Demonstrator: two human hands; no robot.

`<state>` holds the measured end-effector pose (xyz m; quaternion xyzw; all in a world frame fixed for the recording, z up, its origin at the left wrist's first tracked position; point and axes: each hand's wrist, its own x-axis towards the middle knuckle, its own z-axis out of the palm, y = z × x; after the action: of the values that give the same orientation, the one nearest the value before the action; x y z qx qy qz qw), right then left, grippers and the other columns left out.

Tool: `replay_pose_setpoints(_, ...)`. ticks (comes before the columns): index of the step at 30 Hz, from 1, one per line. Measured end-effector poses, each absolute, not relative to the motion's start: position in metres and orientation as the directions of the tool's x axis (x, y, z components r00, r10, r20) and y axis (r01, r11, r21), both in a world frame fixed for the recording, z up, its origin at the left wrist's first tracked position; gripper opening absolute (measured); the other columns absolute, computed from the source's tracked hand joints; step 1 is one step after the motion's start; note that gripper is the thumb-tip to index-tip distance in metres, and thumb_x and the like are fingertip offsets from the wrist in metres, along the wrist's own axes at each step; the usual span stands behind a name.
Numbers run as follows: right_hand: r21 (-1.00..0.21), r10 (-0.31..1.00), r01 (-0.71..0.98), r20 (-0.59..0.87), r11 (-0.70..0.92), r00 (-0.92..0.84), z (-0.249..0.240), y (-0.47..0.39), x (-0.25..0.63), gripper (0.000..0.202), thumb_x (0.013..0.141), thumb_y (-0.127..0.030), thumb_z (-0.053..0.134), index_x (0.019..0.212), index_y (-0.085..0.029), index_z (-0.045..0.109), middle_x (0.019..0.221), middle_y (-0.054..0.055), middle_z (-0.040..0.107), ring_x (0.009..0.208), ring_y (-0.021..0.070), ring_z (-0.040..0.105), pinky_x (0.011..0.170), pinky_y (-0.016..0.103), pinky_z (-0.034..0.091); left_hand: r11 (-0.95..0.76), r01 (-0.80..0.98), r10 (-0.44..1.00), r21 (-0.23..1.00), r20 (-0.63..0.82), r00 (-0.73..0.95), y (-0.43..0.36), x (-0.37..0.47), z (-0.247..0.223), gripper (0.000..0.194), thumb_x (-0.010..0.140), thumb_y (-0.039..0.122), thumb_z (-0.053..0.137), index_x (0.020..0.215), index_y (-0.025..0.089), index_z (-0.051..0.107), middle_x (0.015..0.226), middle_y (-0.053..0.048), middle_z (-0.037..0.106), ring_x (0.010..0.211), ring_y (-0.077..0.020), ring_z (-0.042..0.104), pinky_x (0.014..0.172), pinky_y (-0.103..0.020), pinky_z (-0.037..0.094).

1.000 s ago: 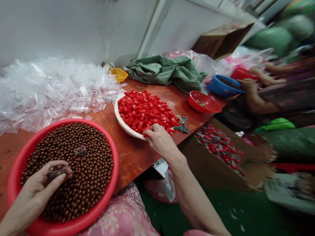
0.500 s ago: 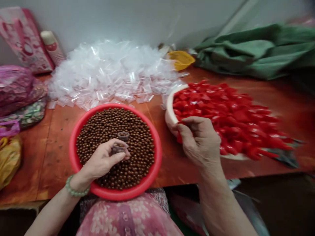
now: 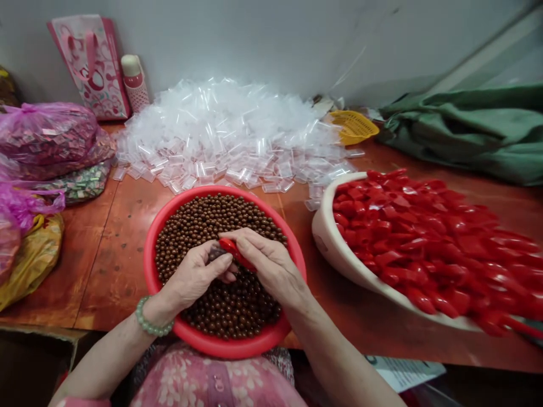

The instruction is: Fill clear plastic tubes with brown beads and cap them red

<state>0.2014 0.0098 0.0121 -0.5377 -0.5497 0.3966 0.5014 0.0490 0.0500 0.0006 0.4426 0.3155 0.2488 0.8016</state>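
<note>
Both of my hands meet above a red basin (image 3: pixel 299 271) filled with shiny brown balls (image 3: pixel 237 311). My left hand (image 3: pixel 190 277), with a green bead bracelet (image 3: pixel 150 322) at its wrist, is closed around a small clear plastic container (image 3: pixel 215 251); its contents are hard to make out. Pinched in my right hand (image 3: pixel 271 263) is a red plastic piece (image 3: pixel 229 245), held against the container's end. My fingers partly cover both parts. To the right, a white basin (image 3: pixel 339 249) is heaped with similar red plastic pieces (image 3: pixel 424 226).
A large pile of clear plastic containers (image 3: pixel 237 130) lies along the wall. Behind it on the right are a yellow basket (image 3: pixel 354 125) and green cloth (image 3: pixel 466 127). Filled plastic bags (image 3: pixel 51 138), a pink bag (image 3: pixel 91 68) and a bottle (image 3: pixel 134 85) stand left.
My right hand has moved left from the white basin's edge, carrying a red piece to the container in my left hand. The view has shifted, so things appear further right.
</note>
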Motion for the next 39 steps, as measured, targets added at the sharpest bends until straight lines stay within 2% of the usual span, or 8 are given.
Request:
replay_pose_setpoints(7,-0.865,0.954,0.417,0.299,0.279,-0.02,0.006,0.001,0.2,0.028,0.095,-0.018,0.048,0.115,-0.026,0.067,0.105,0.006,0.068,0.099,0.0173,0.065,0.089,0.034,0.055,0.556,-0.159,0.678,0.816,-0.335,0.654,0.051,0.05,-0.003,0.051,0.065,0.053,0.08,0.088,0.013,0.058,0.075,0.001,0.06,0.062,-0.008,0.057,0.064,-0.022,0.049)
replay_pose_setpoints(13,-0.533,0.821,0.754,0.57,0.384,-0.014,-0.011,-0.004,0.177,0.04,0.095,-0.017,0.046,0.134,-0.02,0.051,0.116,0.016,0.063,0.107,0.0257,0.062,0.091,0.045,0.055,0.552,-0.251,0.738,0.795,-0.325,0.591,0.052,0.056,-0.005,0.043,0.066,0.047,0.08,0.076,0.013,0.056,0.07,0.003,0.054,0.062,-0.0063,0.05,0.062,-0.02,0.043)
replay_pose_setpoints(17,-0.493,0.828,0.783,0.558,0.381,-0.051,-0.009,-0.002,0.179,0.027,0.095,-0.018,0.049,0.12,-0.023,0.057,0.107,0.013,0.064,0.1,0.0234,0.064,0.085,0.041,0.058,0.567,-0.264,0.738,0.78,-0.34,0.582,0.053,0.052,-0.008,0.044,0.066,0.047,0.08,0.079,0.013,0.057,0.074,0.002,0.056,0.064,-0.0072,0.051,0.062,-0.021,0.043)
replay_pose_setpoints(21,-0.672,0.881,0.676,0.467,0.301,0.072,0.004,0.003,0.188,0.018,0.094,-0.02,0.049,0.11,-0.025,0.055,0.092,0.006,0.064,0.082,0.0186,0.065,0.076,0.035,0.057,0.58,-0.251,0.717,0.775,-0.339,0.609,0.053,0.047,-0.007,0.043,0.07,0.046,0.079,0.088,0.013,0.059,0.076,0.001,0.061,0.066,-0.0085,0.057,0.066,-0.022,0.047)
replay_pose_setpoints(24,-0.89,0.897,0.398,0.346,0.221,0.276,0.015,0.01,0.188,0.019,0.096,-0.028,0.047,0.115,-0.027,0.048,0.091,0.004,0.063,0.077,0.0166,0.066,0.071,0.032,0.056,0.666,-0.262,0.639,0.699,-0.351,0.685,0.051,0.048,-0.003,0.042,0.07,0.041,0.08,0.094,0.015,0.058,0.084,-0.001,0.066,0.074,-0.0115,0.065,0.075,-0.027,0.052)
replay_pose_setpoints(26,-0.958,0.902,0.181,0.273,0.223,0.335,0.019,0.017,0.184,0.019,0.096,-0.035,0.046,0.114,-0.028,0.045,0.087,0.003,0.062,0.078,0.0173,0.067,0.067,0.031,0.056,0.724,-0.266,0.582,0.637,-0.356,0.731,0.051,0.049,0.0,0.042,0.07,0.04,0.081,0.094,0.016,0.057,0.085,-0.001,0.067,0.073,-0.0127,0.068,0.077,-0.03,0.054)
replay_pose_setpoints(34,-0.973,0.951,-0.134,0.147,0.188,0.272,0.011,0.01,0.182,0.022,0.087,-0.039,0.061,0.098,-0.029,0.045,0.083,0.001,0.06,0.079,0.0185,0.064,0.067,0.032,0.055,0.714,-0.31,0.631,0.628,-0.385,0.673,0.052,0.049,0.002,0.041,0.061,0.023,0.086,0.086,0.014,0.055,0.078,0.001,0.065,0.069,-0.0116,0.067,0.067,-0.024,0.054)
replay_pose_setpoints(39,-0.926,0.905,-0.215,0.217,0.309,0.365,0.009,0.0,0.179,0.019,0.084,-0.037,0.065,0.088,-0.026,0.05,0.077,-0.003,0.047,0.065,0.0128,0.055,0.075,0.036,0.053,0.681,-0.341,0.643,0.648,-0.306,0.702,0.05,0.054,0.003,0.033,0.058,0.015,0.085,0.079,0.012,0.059,0.074,0.003,0.062,0.068,-0.0083,0.059,0.069,-0.023,0.05)
